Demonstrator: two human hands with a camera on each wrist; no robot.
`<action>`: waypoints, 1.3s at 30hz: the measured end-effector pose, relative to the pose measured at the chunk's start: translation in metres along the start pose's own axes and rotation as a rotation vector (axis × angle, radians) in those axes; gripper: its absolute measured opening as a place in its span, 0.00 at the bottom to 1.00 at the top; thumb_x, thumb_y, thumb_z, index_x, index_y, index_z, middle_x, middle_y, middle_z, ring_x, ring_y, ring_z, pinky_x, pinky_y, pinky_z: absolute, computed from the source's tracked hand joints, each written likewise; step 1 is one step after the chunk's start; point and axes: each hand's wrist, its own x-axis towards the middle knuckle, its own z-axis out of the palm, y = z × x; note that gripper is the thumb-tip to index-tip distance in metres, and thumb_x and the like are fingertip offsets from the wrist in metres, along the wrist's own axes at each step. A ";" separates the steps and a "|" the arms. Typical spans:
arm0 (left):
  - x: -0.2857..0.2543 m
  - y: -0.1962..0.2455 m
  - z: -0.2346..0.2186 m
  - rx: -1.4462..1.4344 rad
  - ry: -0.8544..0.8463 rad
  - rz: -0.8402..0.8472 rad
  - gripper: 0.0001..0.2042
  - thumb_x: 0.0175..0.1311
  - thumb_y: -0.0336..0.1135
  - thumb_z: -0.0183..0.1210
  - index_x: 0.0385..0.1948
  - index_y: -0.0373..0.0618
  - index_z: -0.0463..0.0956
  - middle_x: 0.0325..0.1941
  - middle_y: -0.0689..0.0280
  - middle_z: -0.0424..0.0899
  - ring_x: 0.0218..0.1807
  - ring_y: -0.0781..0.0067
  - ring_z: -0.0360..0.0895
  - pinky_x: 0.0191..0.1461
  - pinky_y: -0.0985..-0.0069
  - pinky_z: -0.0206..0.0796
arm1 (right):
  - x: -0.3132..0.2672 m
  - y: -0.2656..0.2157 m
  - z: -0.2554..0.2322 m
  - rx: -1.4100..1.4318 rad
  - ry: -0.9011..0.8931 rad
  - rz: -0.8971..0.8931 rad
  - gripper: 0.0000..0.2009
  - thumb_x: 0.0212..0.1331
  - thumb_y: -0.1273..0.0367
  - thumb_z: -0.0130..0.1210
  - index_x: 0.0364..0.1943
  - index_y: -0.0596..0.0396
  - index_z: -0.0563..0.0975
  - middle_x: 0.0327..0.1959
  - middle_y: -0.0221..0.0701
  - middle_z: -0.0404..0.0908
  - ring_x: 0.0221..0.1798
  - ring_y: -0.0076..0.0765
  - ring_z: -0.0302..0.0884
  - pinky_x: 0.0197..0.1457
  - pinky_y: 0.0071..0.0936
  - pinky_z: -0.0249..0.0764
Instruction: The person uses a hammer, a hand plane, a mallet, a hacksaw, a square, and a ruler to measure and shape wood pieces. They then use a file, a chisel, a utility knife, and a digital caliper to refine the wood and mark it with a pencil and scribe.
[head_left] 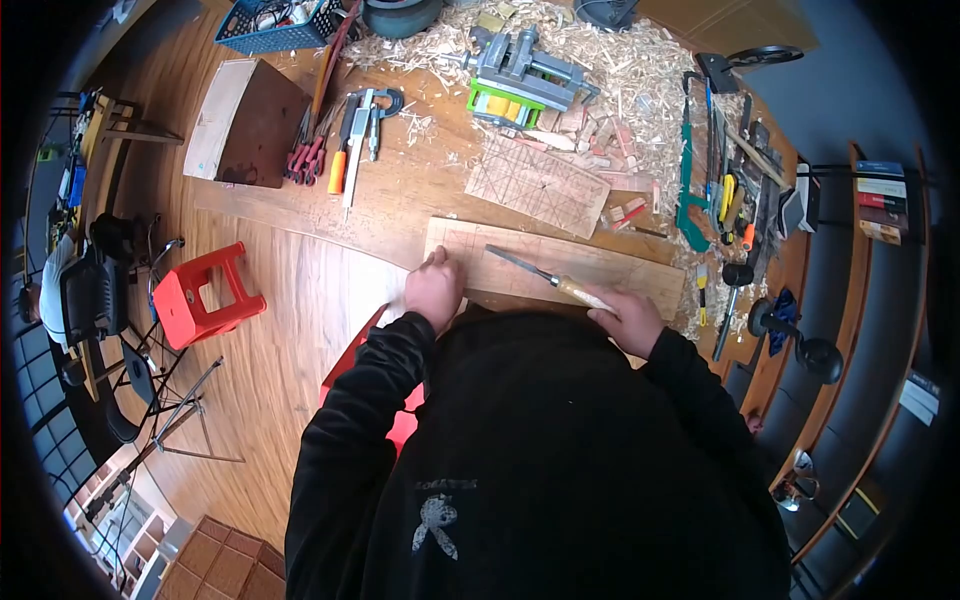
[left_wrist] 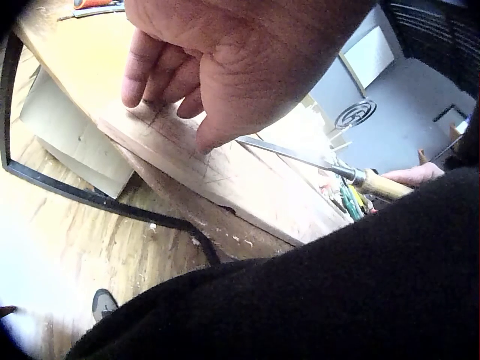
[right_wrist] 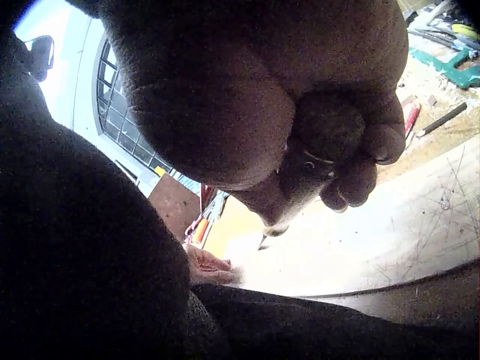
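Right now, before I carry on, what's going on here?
The person's right hand grips a wooden-handled tool, its long metal blade over a long board at the near edge of the workbench. The left hand rests on the board's left end. Whether the blade touches the wood, I can't tell. Farther back, a vise stands among wood shavings.

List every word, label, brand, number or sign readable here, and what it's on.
No text is legible.
Black top: small print above the pale figure, too blurred to read.
Shelved books: any spine lettering too small.
Wooden board: marked lines, no readable characters.
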 end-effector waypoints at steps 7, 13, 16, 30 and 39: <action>0.001 0.001 -0.007 -0.008 -0.020 0.010 0.09 0.60 0.34 0.54 0.23 0.40 0.76 0.38 0.56 0.78 0.39 0.56 0.81 0.39 0.61 0.75 | -0.010 0.012 -0.010 0.088 -0.099 0.136 0.21 0.61 0.65 0.58 0.60 0.46 0.74 0.47 0.44 0.80 0.49 0.50 0.78 0.53 0.36 0.73; 0.000 -0.003 -0.008 -0.059 -0.008 0.028 0.08 0.59 0.33 0.55 0.23 0.40 0.76 0.37 0.56 0.77 0.40 0.55 0.80 0.39 0.60 0.75 | -0.033 0.037 -0.022 0.119 -0.085 0.132 0.22 0.61 0.67 0.58 0.60 0.53 0.73 0.53 0.45 0.78 0.54 0.51 0.77 0.56 0.35 0.72; 0.000 -0.004 -0.010 -0.046 -0.053 0.024 0.07 0.58 0.32 0.55 0.23 0.40 0.77 0.39 0.55 0.78 0.40 0.56 0.81 0.40 0.61 0.75 | -0.031 0.029 -0.019 0.100 -0.044 0.134 0.22 0.61 0.67 0.59 0.60 0.51 0.74 0.51 0.45 0.79 0.53 0.51 0.77 0.56 0.34 0.72; -0.008 -0.018 0.004 -0.040 -0.081 0.065 0.08 0.59 0.33 0.53 0.28 0.40 0.78 0.57 0.42 0.76 0.54 0.52 0.79 0.52 0.64 0.75 | 0.047 -0.014 0.027 0.100 -0.026 -0.019 0.22 0.62 0.64 0.56 0.61 0.46 0.74 0.34 0.45 0.80 0.38 0.49 0.79 0.45 0.36 0.73; -0.008 -0.010 -0.004 -0.043 0.014 0.113 0.07 0.56 0.34 0.56 0.25 0.40 0.77 0.54 0.45 0.77 0.47 0.53 0.80 0.46 0.62 0.76 | 0.008 0.009 0.011 0.121 -0.089 0.105 0.21 0.63 0.63 0.56 0.61 0.51 0.73 0.44 0.45 0.82 0.44 0.43 0.81 0.50 0.31 0.73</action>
